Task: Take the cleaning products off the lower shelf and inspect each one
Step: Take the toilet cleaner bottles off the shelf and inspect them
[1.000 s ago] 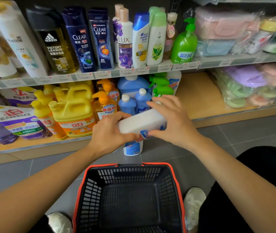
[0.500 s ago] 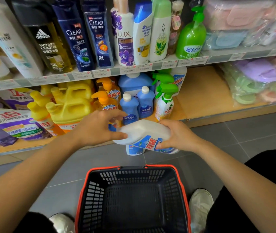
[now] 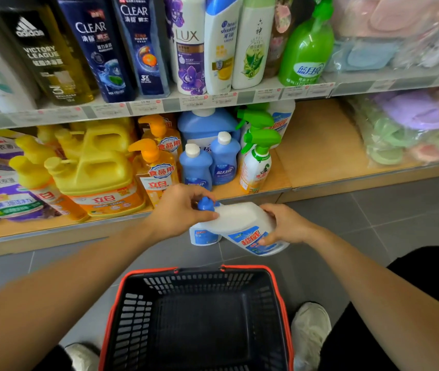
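A second ago I had the white bottle (image 3: 239, 219) level and higher up, in front of the goods on the lower shelf (image 3: 317, 156), with my right palm laid over the top and hardly any print showing. Since then I have rolled it and brought it down. Now it lies slanted, its blue cap (image 3: 204, 204) towards the left and its base to the right, and its label (image 3: 250, 238) with the red characters is turned up at me. I take that to mean this one is well off the shelf and I am partway through looking it over. The blue bottles (image 3: 195, 167) and the green-trigger sprayer (image 3: 256, 167) near the front edge of the shelf are not yet touched. My left hand (image 3: 183, 210) is curled round the neck, thumb pressed on the white shoulder and a finger bent over just beside the cap. My right hand (image 3: 286, 226) grips the base end, fingers wrapped under it and touching the label's edge. So the bottle hangs between my two hands over the floor (image 3: 373, 210), in front of the shelf's front edge and beyond the far rim of the basket (image 3: 281, 287). Another white bottle (image 3: 202, 236) stands upright on the floor just under the one I hold. I cannot tell whether the two touch.
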The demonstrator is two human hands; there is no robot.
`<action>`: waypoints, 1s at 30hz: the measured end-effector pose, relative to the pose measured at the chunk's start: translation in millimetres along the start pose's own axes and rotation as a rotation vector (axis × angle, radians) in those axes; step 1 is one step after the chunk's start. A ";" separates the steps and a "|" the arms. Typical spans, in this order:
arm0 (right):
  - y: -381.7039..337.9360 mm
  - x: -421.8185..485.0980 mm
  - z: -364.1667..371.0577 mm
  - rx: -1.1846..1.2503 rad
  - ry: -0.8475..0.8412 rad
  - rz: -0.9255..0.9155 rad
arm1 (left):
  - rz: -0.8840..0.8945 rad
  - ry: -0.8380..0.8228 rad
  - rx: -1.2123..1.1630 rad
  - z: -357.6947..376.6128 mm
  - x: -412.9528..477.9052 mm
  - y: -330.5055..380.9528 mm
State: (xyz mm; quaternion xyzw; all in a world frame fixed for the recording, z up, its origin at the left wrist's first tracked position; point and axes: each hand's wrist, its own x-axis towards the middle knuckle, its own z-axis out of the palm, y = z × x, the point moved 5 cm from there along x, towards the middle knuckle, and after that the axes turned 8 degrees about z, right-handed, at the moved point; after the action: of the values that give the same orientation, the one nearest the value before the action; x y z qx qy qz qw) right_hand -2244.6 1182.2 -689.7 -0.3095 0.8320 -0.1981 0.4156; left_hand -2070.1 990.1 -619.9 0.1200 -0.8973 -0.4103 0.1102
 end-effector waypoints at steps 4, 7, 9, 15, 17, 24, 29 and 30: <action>9.3 15.7 -28.3 -0.069 -0.010 0.086 | 0.070 -0.073 0.187 34.3 11.3 7.9; 15.7 25.2 -77.2 0.052 0.196 0.136 | 0.126 -0.170 0.361 57.9 22.1 5.3; 25.9 31.5 -107.3 0.124 0.330 0.158 | 0.139 -0.243 0.446 72.0 32.0 1.2; 53.3 79.9 -144.1 0.171 0.389 0.193 | 0.115 -0.212 0.612 100.5 55.9 -18.2; 59.4 101.7 -147.2 0.234 0.431 0.192 | 0.104 -0.146 0.605 105.3 66.4 -22.0; 55.9 168.9 -153.0 0.424 0.590 0.169 | 0.074 -0.129 0.524 101.1 71.4 -44.4; 52.9 202.2 -165.4 0.631 0.588 0.096 | 0.032 -0.099 0.440 114.3 73.8 -40.3; 52.3 208.1 -169.9 0.666 0.573 0.075 | 0.028 -0.094 0.423 115.5 72.4 -41.7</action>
State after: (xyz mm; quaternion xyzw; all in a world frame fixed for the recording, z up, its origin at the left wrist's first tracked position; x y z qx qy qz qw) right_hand -2497.7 1091.2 -740.9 -0.0607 0.8151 -0.5180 0.2521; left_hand -2167.7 1023.5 -718.3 0.1087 -0.9691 -0.2166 0.0465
